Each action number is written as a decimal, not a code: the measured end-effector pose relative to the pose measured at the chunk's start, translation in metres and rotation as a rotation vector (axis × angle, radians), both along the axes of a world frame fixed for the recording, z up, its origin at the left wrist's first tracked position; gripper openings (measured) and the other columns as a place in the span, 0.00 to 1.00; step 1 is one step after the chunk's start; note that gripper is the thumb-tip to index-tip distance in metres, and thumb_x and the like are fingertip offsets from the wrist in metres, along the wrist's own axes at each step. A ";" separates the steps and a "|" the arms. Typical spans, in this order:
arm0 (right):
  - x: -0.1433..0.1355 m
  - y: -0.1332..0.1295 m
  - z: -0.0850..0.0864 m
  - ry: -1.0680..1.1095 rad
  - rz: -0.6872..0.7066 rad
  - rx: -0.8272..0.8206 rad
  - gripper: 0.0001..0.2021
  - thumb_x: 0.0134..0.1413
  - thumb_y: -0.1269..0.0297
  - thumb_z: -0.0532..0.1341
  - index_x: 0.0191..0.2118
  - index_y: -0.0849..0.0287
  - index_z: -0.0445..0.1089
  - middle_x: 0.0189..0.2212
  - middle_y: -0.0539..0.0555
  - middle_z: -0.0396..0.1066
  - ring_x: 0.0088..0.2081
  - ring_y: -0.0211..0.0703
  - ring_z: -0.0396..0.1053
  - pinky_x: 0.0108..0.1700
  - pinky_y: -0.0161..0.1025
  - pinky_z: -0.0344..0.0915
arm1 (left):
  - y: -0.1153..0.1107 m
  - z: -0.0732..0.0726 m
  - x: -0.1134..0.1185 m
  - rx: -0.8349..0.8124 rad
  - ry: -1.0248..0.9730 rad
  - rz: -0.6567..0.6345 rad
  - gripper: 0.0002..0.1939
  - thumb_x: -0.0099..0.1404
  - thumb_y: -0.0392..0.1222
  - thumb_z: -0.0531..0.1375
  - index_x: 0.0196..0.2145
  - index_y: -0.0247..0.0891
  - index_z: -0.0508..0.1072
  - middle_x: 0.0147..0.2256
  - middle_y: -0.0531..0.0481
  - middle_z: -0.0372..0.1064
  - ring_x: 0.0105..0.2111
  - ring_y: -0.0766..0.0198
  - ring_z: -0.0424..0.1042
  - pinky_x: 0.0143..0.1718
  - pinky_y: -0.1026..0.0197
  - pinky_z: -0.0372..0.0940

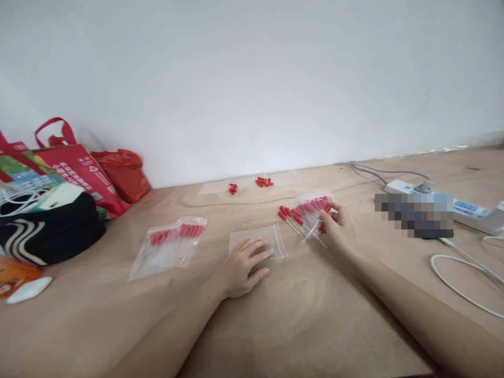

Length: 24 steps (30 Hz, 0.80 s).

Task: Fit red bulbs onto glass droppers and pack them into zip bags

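Note:
My left hand (247, 265) lies with its fingers apart on a flat clear zip bag (280, 241) that has a red line at its right edge. Further right, my right hand (334, 223) pinches a thin red-handled tool (314, 229) by its red end. Beside those fingertips lie several more red-handled tools (298, 219) with thin metal shafts, some loose and some on or under clear plastic. To the left, overlapping clear bags (163, 257) hold several red-handled pieces (191, 230).
Small red pieces (263, 182) and flat clear bags (214, 187) lie near the wall. Shopping bags (79, 173) and a black cloth item (79, 226) are at left. At right are a power strip (468, 209), cables and a blurred-out object (417, 215).

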State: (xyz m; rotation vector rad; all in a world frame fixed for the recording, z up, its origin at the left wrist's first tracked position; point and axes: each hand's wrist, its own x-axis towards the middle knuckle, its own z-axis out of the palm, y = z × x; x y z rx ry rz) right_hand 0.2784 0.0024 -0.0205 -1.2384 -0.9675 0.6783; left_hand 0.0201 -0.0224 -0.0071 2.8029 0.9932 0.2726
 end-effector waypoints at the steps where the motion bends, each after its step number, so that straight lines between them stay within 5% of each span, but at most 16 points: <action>1: 0.000 -0.001 -0.002 0.067 0.022 -0.013 0.22 0.43 0.54 0.58 0.44 0.55 0.54 0.22 0.42 0.57 0.17 0.32 0.60 0.19 0.32 0.60 | -0.001 -0.001 0.000 0.016 -0.004 -0.001 0.20 0.63 0.46 0.49 0.53 0.44 0.60 0.55 0.46 0.54 0.57 0.57 0.49 0.56 0.48 0.47; 14: -0.026 -0.010 -0.010 0.247 0.199 -0.010 0.17 0.44 0.56 0.58 0.37 0.53 0.50 0.24 0.43 0.62 0.22 0.35 0.68 0.27 0.37 0.68 | 0.000 0.002 0.004 -0.041 0.072 0.018 0.21 0.65 0.50 0.46 0.55 0.56 0.53 0.58 0.50 0.45 0.59 0.53 0.43 0.56 0.44 0.43; 24: -0.030 -0.025 -0.002 0.057 0.640 -0.211 0.17 0.39 0.57 0.62 0.31 0.57 0.53 0.22 0.43 0.64 0.13 0.28 0.60 0.12 0.26 0.55 | 0.002 0.001 0.007 -0.045 0.035 -0.024 0.23 0.65 0.48 0.47 0.57 0.55 0.48 0.60 0.49 0.41 0.58 0.54 0.44 0.55 0.44 0.43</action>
